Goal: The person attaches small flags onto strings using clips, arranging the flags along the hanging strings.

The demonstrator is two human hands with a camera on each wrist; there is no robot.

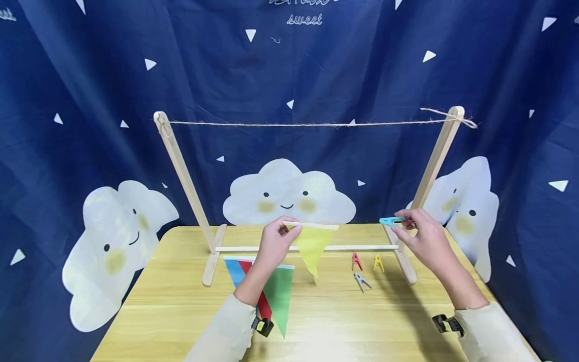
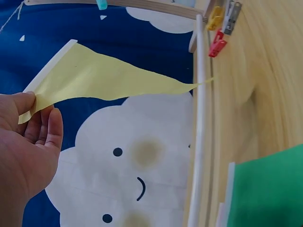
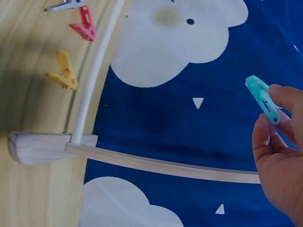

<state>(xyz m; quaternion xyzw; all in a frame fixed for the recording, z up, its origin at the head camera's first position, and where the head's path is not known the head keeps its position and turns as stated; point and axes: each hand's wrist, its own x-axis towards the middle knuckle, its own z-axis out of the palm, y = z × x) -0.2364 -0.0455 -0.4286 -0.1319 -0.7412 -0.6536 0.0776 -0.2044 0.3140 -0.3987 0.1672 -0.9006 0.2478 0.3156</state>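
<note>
My left hand [image 1: 277, 244] pinches a yellow triangular pennant [image 1: 312, 246] by the left end of its white top edge. The pennant hangs point down above the table, and in the left wrist view the yellow cloth [image 2: 104, 78] spreads out from thumb and fingers. At the right, my right hand [image 1: 422, 234] holds a light blue clothespin [image 1: 391, 220] between thumb and fingers, near the right post. The same clothespin [image 3: 262, 100] shows up close in the right wrist view. A twine line [image 1: 289, 124] is strung above both hands, tied to two wooden posts.
Blue [image 1: 235, 271], red [image 1: 264, 304] and green [image 1: 279, 296] pennants lie overlapping on the table, partly under my left forearm. Red [image 1: 356, 261], yellow [image 1: 378, 263] and grey [image 1: 362, 281] clothespins lie right of centre. A white rod [image 1: 353, 247] joins the stand's wooden feet.
</note>
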